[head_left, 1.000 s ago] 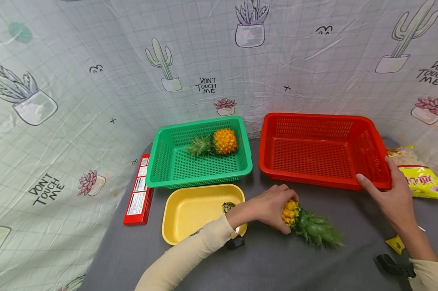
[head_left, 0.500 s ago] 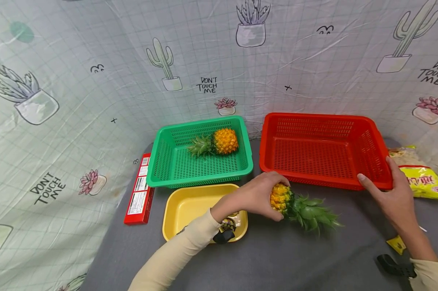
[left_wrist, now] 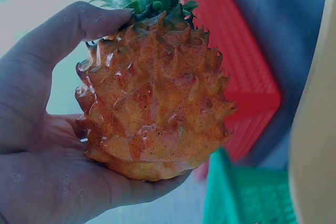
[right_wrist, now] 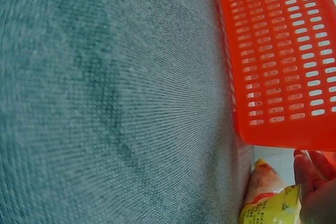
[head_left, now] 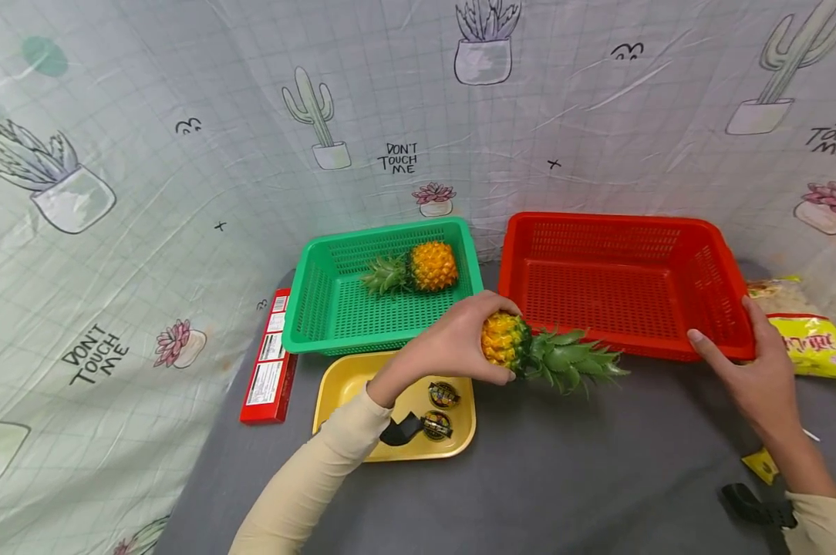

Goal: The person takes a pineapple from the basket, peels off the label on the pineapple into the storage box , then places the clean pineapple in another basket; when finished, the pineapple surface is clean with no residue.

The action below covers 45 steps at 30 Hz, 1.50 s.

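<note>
In the head view my left hand (head_left: 463, 339) grips a small orange pineapple (head_left: 504, 341) by its body, above the gap between the baskets and the yellow tray. Its leafy crown points right. The left wrist view shows thumb and fingers round the pineapple (left_wrist: 152, 98). My right hand (head_left: 754, 378) holds the near right corner of a red plastic basket (head_left: 619, 339), thumb at the front rim and fingers at the side. The right wrist view shows those fingers (right_wrist: 310, 169) under the basket's edge. A second pineapple (head_left: 433, 267) lies in the green basket (head_left: 383, 339).
A yellow tray (head_left: 342, 370) with dark-labelled round packets (head_left: 436, 425) stands before the green basket. At left lies a red box (head_left: 268, 370). A yellow bag (head_left: 814, 343) lies beyond the red basket, and a small yellow packet (head_left: 761, 465) near my right forearm. A patterned sheet hangs behind.
My left hand has carried the pineapple up and to the left, from the grey table toward the green basket. The right hand has stayed at the red basket's corner.
</note>
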Available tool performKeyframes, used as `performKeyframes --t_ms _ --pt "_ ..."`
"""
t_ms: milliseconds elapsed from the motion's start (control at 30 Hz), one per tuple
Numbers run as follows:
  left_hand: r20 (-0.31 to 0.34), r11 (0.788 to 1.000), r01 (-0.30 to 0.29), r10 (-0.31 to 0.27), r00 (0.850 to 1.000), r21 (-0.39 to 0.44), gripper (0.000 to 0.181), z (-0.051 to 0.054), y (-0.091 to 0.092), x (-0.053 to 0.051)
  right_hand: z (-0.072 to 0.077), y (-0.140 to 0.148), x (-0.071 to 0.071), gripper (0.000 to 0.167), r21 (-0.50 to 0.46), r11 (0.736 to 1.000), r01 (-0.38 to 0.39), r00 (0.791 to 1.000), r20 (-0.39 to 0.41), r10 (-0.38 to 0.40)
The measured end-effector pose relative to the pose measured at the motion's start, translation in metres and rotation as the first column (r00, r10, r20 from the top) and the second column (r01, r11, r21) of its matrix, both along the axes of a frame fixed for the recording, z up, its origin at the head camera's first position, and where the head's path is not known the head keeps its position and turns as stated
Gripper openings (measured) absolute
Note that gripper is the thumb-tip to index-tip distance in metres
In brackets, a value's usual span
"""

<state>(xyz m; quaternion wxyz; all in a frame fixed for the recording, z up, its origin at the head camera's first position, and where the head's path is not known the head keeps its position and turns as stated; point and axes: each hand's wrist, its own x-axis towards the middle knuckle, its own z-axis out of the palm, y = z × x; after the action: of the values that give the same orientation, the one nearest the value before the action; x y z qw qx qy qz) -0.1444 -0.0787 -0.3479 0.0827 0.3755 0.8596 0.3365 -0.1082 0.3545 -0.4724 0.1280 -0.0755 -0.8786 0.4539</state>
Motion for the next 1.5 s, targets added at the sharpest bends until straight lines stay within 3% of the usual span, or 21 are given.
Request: performKeyframes --t_ms 300,533,700,867,1133,1367,1500 --pt "-0.042 0.997 -0.074 0.075 0.996 0.013 0.077 0.017 -0.029 -0.013 -0.001 0.001 0.001 0.090 0.020 1.000 -0.005 1.000 0.019 0.004" --pt "-0.067 0.989 -0.147 0.147 0.987 0.004 0.078 0.024 -0.052 -0.027 -0.001 0.002 -0.001 0.090 0.024 1.000 -0.006 1.000 0.010 0.005" --pt "-0.057 0.982 -0.190 0.189 0.980 -0.021 0.079 0.023 -0.064 -0.034 -0.001 0.002 0.000 0.090 0.019 1.000 -0.002 1.000 0.001 0.002" --pt "-0.039 0.980 -0.197 0.196 0.980 -0.015 0.078 0.022 -0.078 -0.042 0.000 0.000 0.000 0.090 0.020 1.000 0.000 1.000 0.014 0.000" --pt "-0.009 0.974 -0.225 0.225 0.974 -0.034 0.081 0.022 -0.104 -0.065 0.000 0.000 0.002 0.091 0.018 0.999 0.033 0.999 0.008 -0.033" --pt "0.050 0.963 -0.261 0.265 0.963 -0.065 0.083 0.012 -0.126 -0.081 -0.001 0.001 0.003 0.091 0.027 0.999 0.021 1.000 0.015 -0.021" --pt "0.067 0.964 -0.251 0.257 0.964 -0.086 0.083 0.008 -0.134 -0.090 0.000 -0.001 0.001 0.090 0.021 1.000 0.008 1.000 0.016 -0.008"
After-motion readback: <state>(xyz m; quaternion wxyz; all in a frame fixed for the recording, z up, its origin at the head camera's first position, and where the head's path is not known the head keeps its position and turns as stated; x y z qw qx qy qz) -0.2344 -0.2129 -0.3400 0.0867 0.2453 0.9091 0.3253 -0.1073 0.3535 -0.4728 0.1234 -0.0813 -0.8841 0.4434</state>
